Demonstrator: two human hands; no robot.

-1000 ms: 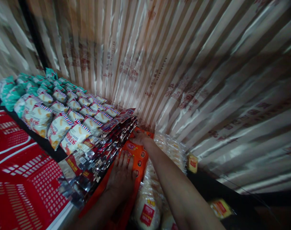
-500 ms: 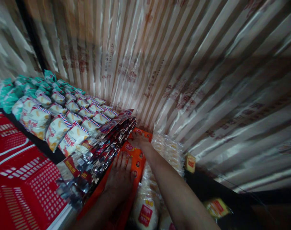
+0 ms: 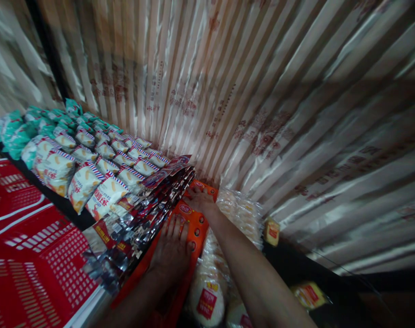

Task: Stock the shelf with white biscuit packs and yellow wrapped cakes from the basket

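My left hand (image 3: 171,248) lies palm down, fingers stretched out, on an orange printed package (image 3: 196,232) with a red oval logo and small round pictures. Farther back, my right hand (image 3: 201,202) rests flat near the package's far end, its fingers spread. Neither hand is wrapped around anything. Along the left side of the orange package stands a tight row of shiny dark-red and silver packets (image 3: 153,205). On its right, rows of clear-wrapped pale round baked goods (image 3: 207,300) run beneath my right forearm. My left forearm covers part of the orange package's near end.
White snack bags (image 3: 83,187) with striped tops fill the shelf to the left, with teal bags (image 3: 16,136) beyond. Red plastic baskets (image 3: 30,264) stand at the lower left. Small yellow packages (image 3: 310,295) lie on the dark shelf at right. A pleated printed curtain (image 3: 228,91) hangs behind.
The view has shifted very slightly. Both hands stay flat on the orange package in nearly the same places.
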